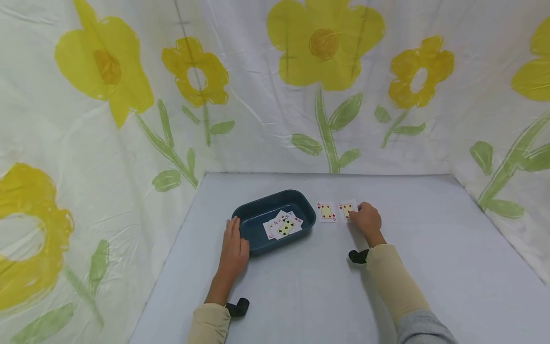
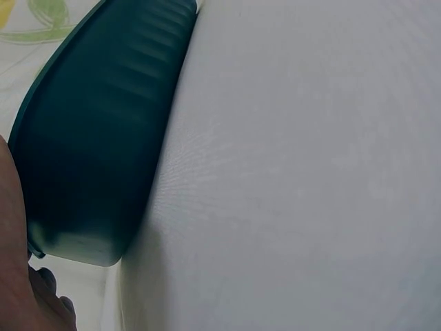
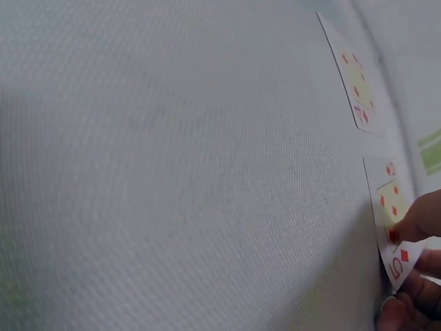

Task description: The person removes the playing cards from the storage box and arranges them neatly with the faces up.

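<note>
My right hand (image 1: 367, 221) pinches the right side of a five of diamonds playing card (image 3: 386, 200), thumb over its face and fingers at the underside of its edge. To the left of that card lies a four of diamonds (image 1: 326, 211), face up on the white table (image 1: 301, 291). My left hand (image 1: 234, 248) rests against the left end of a dark teal tray (image 1: 302, 198), its fingers fairly straight along the rim. Inside the tray, several face-up cards (image 1: 283, 224) overlap in a loose pile, a club card on top.
A white curtain (image 1: 249, 95) painted with yellow flowers hangs behind the table's far edge (image 1: 378, 175) and along both sides. Black wrist mounts (image 1: 358, 256) stick out near each cuff.
</note>
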`<control>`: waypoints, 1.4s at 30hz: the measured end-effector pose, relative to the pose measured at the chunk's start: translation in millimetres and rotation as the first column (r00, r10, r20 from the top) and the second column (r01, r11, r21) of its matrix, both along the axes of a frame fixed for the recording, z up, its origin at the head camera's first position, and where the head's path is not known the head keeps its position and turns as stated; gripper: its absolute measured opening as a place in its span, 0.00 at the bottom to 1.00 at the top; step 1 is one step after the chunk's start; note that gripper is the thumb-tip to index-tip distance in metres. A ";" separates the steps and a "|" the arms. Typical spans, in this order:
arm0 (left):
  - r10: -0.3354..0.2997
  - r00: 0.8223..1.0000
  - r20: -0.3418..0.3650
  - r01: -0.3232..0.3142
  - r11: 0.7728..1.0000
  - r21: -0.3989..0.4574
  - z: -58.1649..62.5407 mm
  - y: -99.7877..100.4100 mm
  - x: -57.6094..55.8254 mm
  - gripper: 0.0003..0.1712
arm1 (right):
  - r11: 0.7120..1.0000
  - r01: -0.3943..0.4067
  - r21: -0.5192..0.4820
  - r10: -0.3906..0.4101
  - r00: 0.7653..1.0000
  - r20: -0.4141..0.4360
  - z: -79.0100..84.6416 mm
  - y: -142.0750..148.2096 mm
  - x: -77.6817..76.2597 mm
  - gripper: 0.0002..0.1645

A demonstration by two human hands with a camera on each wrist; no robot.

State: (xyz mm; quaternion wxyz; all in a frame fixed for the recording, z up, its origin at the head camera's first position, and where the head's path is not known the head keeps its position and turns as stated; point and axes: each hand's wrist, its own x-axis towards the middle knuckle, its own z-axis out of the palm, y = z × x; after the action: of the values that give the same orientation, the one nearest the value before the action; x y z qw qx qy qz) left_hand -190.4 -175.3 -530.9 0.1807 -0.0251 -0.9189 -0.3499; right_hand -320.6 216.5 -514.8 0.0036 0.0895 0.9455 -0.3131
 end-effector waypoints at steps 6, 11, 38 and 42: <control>0.000 1.000 0.017 0.000 1.000 -0.001 2.9 0.7 0.7 0.35 | 1.000 -0.008 0.015 0.008 1.000 0.002 5.4 0.7 1.4 0.19; 0.003 1.000 0.008 -0.003 1.000 0.005 2.6 1.2 1.4 0.35 | 0.999 -0.016 0.039 0.015 1.000 0.020 4.6 1.9 -0.8 0.20; 0.012 1.000 0.011 -0.012 1.000 -0.003 0.5 0.4 0.0 0.35 | 0.999 -0.011 0.046 0.011 1.000 -0.004 -0.5 2.0 -5.3 0.21; 0.006 1.000 0.015 -0.006 1.000 0.000 -0.1 0.6 -0.7 0.35 | 0.999 -0.016 0.039 0.017 1.000 -0.003 -0.6 2.5 -5.4 0.20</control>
State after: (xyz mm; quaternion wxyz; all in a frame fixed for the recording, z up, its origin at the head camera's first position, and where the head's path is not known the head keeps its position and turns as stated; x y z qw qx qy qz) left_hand -191.1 -174.7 -531.1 0.1748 -0.0196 -0.9203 -0.3496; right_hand -326.0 219.0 -515.4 0.0029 0.0812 0.9522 -0.2945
